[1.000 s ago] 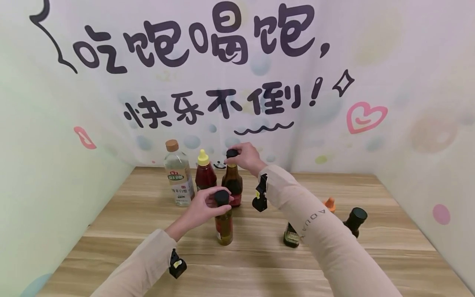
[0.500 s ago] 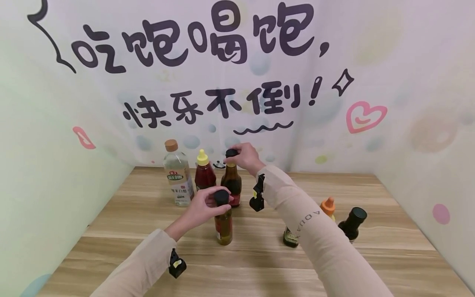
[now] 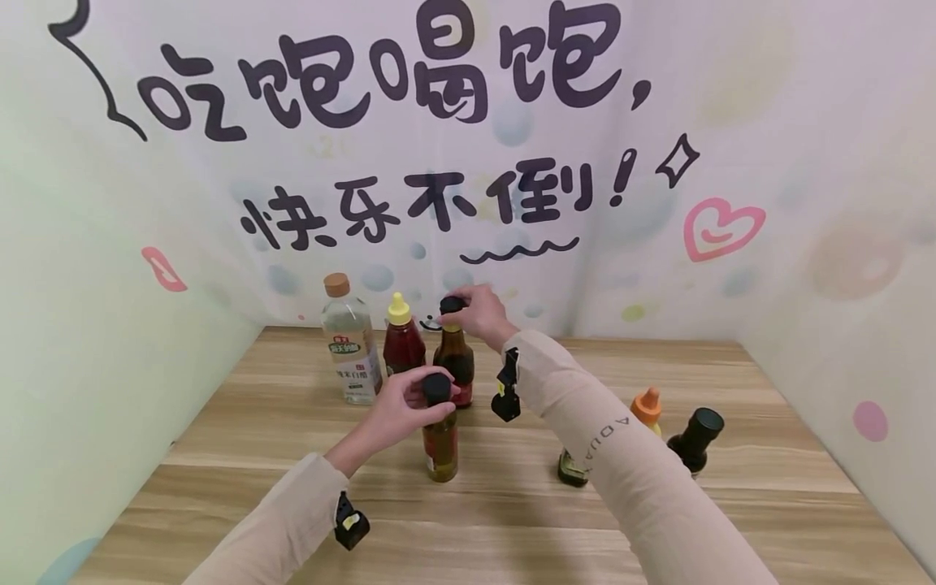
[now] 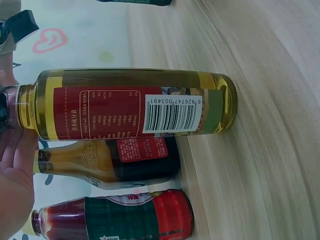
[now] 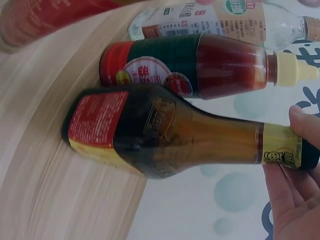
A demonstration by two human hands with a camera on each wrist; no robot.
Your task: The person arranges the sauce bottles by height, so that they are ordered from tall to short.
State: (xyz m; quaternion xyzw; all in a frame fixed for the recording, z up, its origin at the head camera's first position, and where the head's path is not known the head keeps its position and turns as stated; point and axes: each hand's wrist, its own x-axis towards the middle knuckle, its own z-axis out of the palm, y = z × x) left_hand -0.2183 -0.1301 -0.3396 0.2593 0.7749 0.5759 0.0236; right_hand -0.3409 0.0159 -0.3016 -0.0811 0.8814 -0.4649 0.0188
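In the head view my left hand grips the black-capped neck of a slim glass bottle at the front of the group. Its red label with a barcode and its yellowish liquid show in the left wrist view. Behind it, my right hand pinches the cap and neck of a dark brown sauce bottle. That bottle stands upright, its red and yellow label seen in the right wrist view. Close on its left is a ketchup bottle with a yellow nozzle cap.
A clear white vinegar bottle with a brown cap ends the row at the left. Under and beside the right forearm are an orange-nozzled bottle, a black-capped bottle and a partly hidden dark bottle. A printed cloth wall backs the wooden table.
My right hand and the brown sauce bottle have shifted slightly left, nearer the ketchup bottle. The right sleeve has uncovered more of the orange nozzle. My left hand holds still.
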